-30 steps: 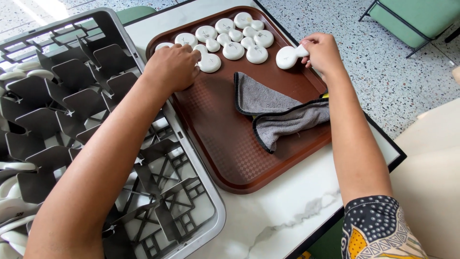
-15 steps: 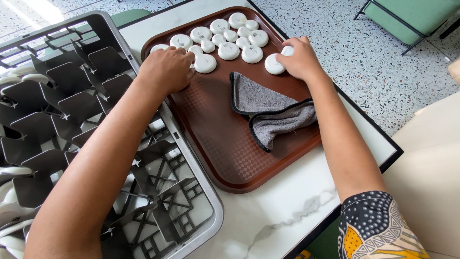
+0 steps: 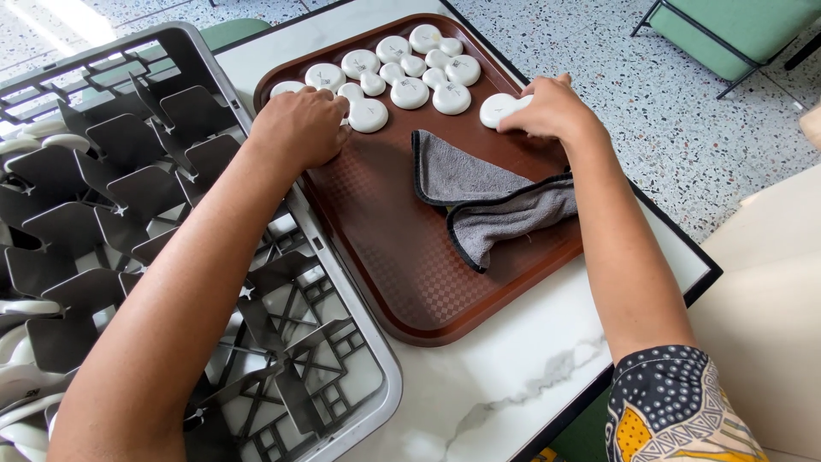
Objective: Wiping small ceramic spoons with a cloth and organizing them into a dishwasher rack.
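Note:
A brown tray [image 3: 402, 282] lies on a white marble table. At its far end sit several small round white dishes [image 3: 409, 92], face down and close together. My left hand [image 3: 301, 127] is curled over the tray's left rim, right beside the nearest white dish [image 3: 368, 115]. My right hand [image 3: 552, 111] lies over one separate white dish [image 3: 494, 109] at the tray's right side, with the fingers on it. A crumpled grey cloth [image 3: 492, 201] lies in the middle of the tray, just below my right hand.
A grey dish rack [image 3: 171, 257] with dark upright dividers stands to the left, touching the tray; white crockery [image 3: 21, 308] shows at its left edge. The table's dark edge [image 3: 684, 248] runs along the right. A green chair [image 3: 727, 34] stands on the speckled floor.
My right hand has slid left over the separate white dish and now covers more of it. My left hand has stayed at the tray's left rim.

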